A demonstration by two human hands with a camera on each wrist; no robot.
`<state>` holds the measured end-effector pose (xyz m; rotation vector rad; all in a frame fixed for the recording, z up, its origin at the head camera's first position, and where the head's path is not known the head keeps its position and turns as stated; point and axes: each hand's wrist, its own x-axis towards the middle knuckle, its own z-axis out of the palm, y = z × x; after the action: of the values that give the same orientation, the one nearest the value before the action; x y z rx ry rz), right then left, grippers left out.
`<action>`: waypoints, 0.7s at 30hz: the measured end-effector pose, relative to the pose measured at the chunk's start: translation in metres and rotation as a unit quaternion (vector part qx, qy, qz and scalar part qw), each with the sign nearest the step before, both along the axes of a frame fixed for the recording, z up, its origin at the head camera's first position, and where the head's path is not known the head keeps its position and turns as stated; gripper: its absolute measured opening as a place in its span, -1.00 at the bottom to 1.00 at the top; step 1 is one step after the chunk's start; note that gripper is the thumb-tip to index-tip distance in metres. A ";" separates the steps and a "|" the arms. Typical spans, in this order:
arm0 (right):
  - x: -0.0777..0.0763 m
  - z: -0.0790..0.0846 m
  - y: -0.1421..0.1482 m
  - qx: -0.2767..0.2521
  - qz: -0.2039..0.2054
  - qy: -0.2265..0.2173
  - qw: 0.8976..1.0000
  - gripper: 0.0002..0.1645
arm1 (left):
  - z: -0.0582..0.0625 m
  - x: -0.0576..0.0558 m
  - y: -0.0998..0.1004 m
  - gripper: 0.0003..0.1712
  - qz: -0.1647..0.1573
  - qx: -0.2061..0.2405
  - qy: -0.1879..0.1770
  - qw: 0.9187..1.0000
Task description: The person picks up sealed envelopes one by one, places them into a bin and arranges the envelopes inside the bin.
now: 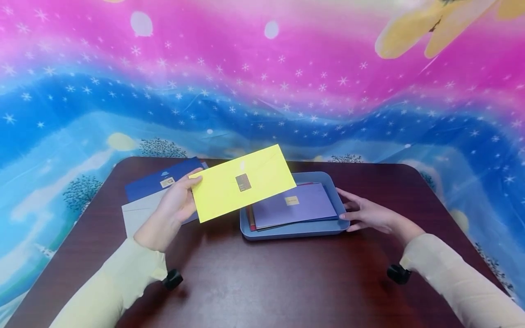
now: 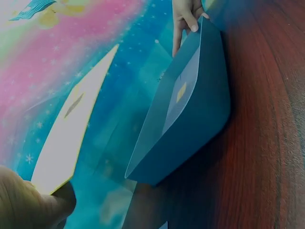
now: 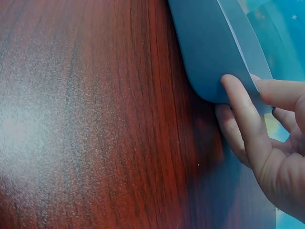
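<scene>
My left hand (image 1: 174, 200) pinches a bright yellow envelope (image 1: 221, 193) by its left end, thumb on top. The envelope, with a small brown patch in its middle, is tilted above the left part of a blue-grey tray (image 1: 283, 234). Inside the tray lies a purple envelope (image 1: 311, 207) with a gold label, stacked over others whose edges peek out. At the tray's right end, my right hand (image 1: 369, 216) grips the rim. In the right wrist view, fingers of that hand (image 3: 267, 138) bear on the tray's outer wall (image 3: 214, 62).
Left of the tray, behind my left hand, a dark blue envelope (image 1: 151, 184) and a pale grey envelope (image 1: 139, 212) overlap on the brown wooden table (image 1: 279, 282). A patterned pink and blue cloth (image 1: 262, 91) hangs behind the table.
</scene>
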<state>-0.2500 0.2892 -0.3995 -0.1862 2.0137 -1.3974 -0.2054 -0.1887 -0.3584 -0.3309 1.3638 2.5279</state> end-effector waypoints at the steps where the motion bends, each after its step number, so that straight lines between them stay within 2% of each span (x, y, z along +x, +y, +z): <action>1: 0.000 0.000 0.000 0.001 0.000 0.000 1.000 0.11 | 0.000 0.000 0.002 -0.38 -0.009 -0.004 0.003 1.000; 4: 0.000 0.000 0.001 0.003 0.000 0.002 1.000 0.12 | -0.001 -0.003 0.008 -0.41 -0.027 -0.003 0.002 1.000; 10: -0.002 -0.003 0.001 0.018 -0.011 -0.004 1.000 0.12 | -0.007 -0.010 0.026 -0.65 -0.042 0.013 -0.005 0.999; 15: -0.003 -0.002 0.001 0.023 -0.019 -0.009 1.000 0.13 | -0.014 -0.017 0.042 -0.65 -0.051 0.014 -0.007 0.999; 21: -0.003 -0.002 0.002 0.021 -0.014 -0.009 1.000 0.12 | -0.020 -0.023 0.059 -0.59 -0.063 -0.008 0.001 0.998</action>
<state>-0.2530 0.2910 -0.4010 -0.1254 2.0357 -1.3687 -0.2283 -0.1295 -0.3787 -0.2380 1.3607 2.4167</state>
